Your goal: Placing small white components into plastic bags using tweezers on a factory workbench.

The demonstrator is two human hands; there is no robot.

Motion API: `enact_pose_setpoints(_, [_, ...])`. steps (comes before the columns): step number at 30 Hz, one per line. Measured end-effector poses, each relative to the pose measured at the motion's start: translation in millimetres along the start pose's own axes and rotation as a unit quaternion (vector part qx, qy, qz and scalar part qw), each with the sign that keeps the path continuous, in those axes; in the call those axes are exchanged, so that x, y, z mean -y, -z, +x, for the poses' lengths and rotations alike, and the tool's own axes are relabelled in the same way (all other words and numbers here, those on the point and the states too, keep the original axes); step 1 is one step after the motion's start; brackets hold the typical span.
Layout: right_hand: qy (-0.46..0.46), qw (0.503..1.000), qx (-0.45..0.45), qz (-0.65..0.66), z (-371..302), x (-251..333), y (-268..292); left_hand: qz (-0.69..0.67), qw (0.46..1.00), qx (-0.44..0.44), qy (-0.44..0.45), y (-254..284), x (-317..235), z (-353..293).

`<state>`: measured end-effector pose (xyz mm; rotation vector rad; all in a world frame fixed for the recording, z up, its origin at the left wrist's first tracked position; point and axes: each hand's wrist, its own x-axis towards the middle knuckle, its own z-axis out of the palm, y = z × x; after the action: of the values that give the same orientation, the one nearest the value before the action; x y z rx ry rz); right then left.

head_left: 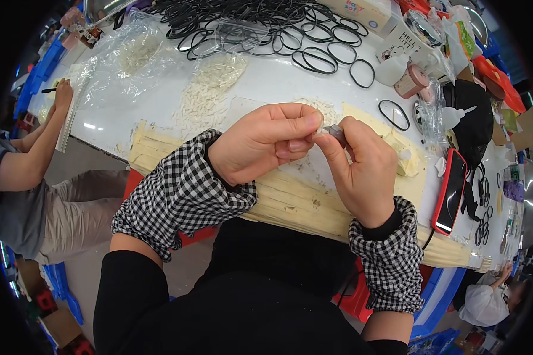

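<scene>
Left hand (257,142): thumb and forefinger were pinched tight, other fingers curled; any pale bit between them was too small to tell.
Right hand (367,164): nearly closed, its thumb and forefinger held a small, dull-grey, blocky piece (336,131) (material unclear).
Grey piece: it was just beside the left fingertips, above the table.
Off-white, stick-like slivers (196,106): heaped loosely beyond the left hand.
Fingertip work: steady wrists and light pressure probably served best.
</scene>
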<state>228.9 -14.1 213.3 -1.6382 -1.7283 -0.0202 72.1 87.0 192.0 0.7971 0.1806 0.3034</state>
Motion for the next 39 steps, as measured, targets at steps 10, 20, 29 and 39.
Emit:
enact_pose_setpoints(10, [-0.009,0.999,0.037,0.005,1,0,1,-0.096,0.989,-0.079,-0.079,2,-6,0])
enact_pose_setpoints(20, [0.040,0.990,0.131,0.023,-7,1,-22,-0.184,0.952,-0.203,-0.133,9,-5,0])
enact_pose_setpoints(29, [0.032,0.993,0.116,0.012,-7,3,-23,-0.133,0.947,-0.251,-0.150,7,-3,3])
enact_pose_setpoints(39, [0.074,0.988,0.138,0.008,-6,3,-26,-0.157,0.943,-0.255,-0.147,7,-6,4])
